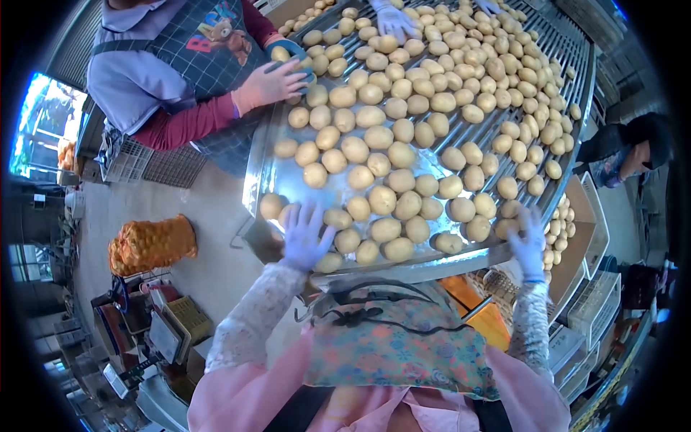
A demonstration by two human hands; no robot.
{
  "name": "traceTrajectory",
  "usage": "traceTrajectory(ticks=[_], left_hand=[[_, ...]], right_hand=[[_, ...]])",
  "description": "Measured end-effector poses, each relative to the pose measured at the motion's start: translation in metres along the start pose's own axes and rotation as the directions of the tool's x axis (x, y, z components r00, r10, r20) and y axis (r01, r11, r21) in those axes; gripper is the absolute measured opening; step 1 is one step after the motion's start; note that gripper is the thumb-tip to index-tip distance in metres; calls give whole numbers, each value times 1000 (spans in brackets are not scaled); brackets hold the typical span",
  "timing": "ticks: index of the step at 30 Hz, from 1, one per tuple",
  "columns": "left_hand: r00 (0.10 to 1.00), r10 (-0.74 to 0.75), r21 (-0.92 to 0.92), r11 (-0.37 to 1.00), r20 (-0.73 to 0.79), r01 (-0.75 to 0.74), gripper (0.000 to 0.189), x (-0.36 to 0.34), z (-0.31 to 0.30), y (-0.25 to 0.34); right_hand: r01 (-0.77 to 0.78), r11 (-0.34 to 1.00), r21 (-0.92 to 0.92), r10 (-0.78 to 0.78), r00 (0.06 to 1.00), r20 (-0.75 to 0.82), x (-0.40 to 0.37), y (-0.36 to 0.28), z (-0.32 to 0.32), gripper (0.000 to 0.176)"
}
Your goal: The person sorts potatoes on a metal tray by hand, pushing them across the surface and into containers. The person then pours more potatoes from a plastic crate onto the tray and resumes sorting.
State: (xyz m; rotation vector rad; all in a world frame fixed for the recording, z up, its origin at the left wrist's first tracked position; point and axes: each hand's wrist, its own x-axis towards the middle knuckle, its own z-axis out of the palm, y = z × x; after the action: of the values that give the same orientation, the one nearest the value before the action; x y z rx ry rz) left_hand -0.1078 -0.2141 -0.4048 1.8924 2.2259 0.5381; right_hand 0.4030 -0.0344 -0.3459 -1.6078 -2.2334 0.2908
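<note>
Many pale yellow potatoes (379,199) lie across a metal sorting table (461,258). Gloved in pale lilac, my left hand (307,234) rests at the table's near left corner, fingers spread over the potatoes there. A potato (271,206) lies just left of its fingertips. My right hand (529,241), in the same kind of glove, is at the near right edge with its fingers stretched out and apart. Its fingertips are right beside a potato (506,229) at the rim. Neither hand is wrapped around anything.
A co-worker in a checked apron (205,68) handles potatoes at the left side. Another gloved hand (394,20) reaches in at the far end. A full orange mesh sack (152,245) lies on the floor. Right of the table stands a box (576,237) with potatoes beside it.
</note>
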Motion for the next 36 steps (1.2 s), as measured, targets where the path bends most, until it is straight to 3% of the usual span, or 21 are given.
traceTrajectory(ticks=[5, 6, 8, 11, 13, 14, 16, 17, 18, 20, 22, 23, 24, 25, 26, 28, 30, 32, 33, 35, 36], left_hand=[[996, 62, 10, 998, -58, -62, 68, 57, 59, 87], [989, 142, -19, 990, -45, -143, 65, 49, 58, 85], [952, 306, -6, 952, -9, -306, 62, 20, 45, 72], [897, 423, 72, 898, 130, -434, 55, -40, 7, 39], [944, 274, -35, 962, 183, -272, 50, -50, -19, 19], [965, 51, -175, 985, 256, -6, 47, -50, -15, -4], [995, -52, -139, 988, 79, 63, 51, -35, -22, -12], [995, -52, -137, 989, 81, 63, 51, -22, -23, -5], [996, -89, 39, 995, 25, 88, 52, -5, -23, 9], [993, -116, 211, 970, -37, 121, 54, 12, 5, 27], [993, 50, 455, 890, -108, 5, 65, 13, 67, 27], [993, 41, 451, 892, -110, 13, 65, 8, 60, 38], [991, 134, 150, 980, 1, -132, 71, 2, 40, 55], [964, 254, -177, 955, 77, -238, 76, 0, 29, 65], [965, 251, -177, 956, 83, -233, 76, -1, 25, 56], [925, 283, 100, 944, 252, -316, 86, 3, 14, 29], [914, 310, 70, 939, 260, -338, 93, 2, 31, 34], [970, 168, 108, 976, 173, -189, 100, 13, 47, 69], [972, 113, 81, 988, 208, -132, 103, 17, 52, 81], [962, 85, 56, 993, 258, -103, 101, 18, 50, 94], [950, 64, 22, 997, 305, -74, 100, 20, 49, 96]], right_hand=[[581, 812, -58, -545, 789, 284, 37, -99, 47, 77], [481, 875, 62, -440, 734, 518, 42, -110, 61, 79], [610, 791, 42, -588, 740, 328, 18, -120, 92, 79], [629, 768, 123, -634, 719, 285, 18, -153, 117, 82], [617, 770, 164, -636, 716, 287, 20, -181, 132, 78], [623, 756, 203, -653, 695, 301, 23, -195, 140, 73], [679, 719, 147, -692, 680, 243, 15, -229, 174, 64], [727, 681, 88, -728, 660, 185, 7, -240, 185, 57], [727, 681, 88, -729, 660, 182, 0, -246, 189, 57], [834, 504, 223, -862, 471, 188, -10, -253, 192, 44], [793, 478, 377, -876, 463, 136, -2, -232, 163, 41], [660, 499, 561, -862, 445, 244, 7, -212, 149, 40], [489, 514, 704, -850, 400, 342, 16, -190, 141, 40], [414, 664, 623, -709, 614, 347, 18, -162, 137, 41], [291, 787, 544, -517, 793, 323, 15, -145, 138, 42], [352, 838, 416, -471, 852, 228, 47, -166, 119, 44], [391, 878, 274, -438, 889, 133, 65, -189, 126, 46], [299, 945, 131, -323, 915, 243, 80, -207, 163, 51], [295, 946, 137, -320, 917, 238, 90, -209, 170, 51], [206, 971, 117, -237, 820, 521, 104, -210, 177, 56], [195, 974, 116, -227, 824, 519, 100, -203, 172, 56]])
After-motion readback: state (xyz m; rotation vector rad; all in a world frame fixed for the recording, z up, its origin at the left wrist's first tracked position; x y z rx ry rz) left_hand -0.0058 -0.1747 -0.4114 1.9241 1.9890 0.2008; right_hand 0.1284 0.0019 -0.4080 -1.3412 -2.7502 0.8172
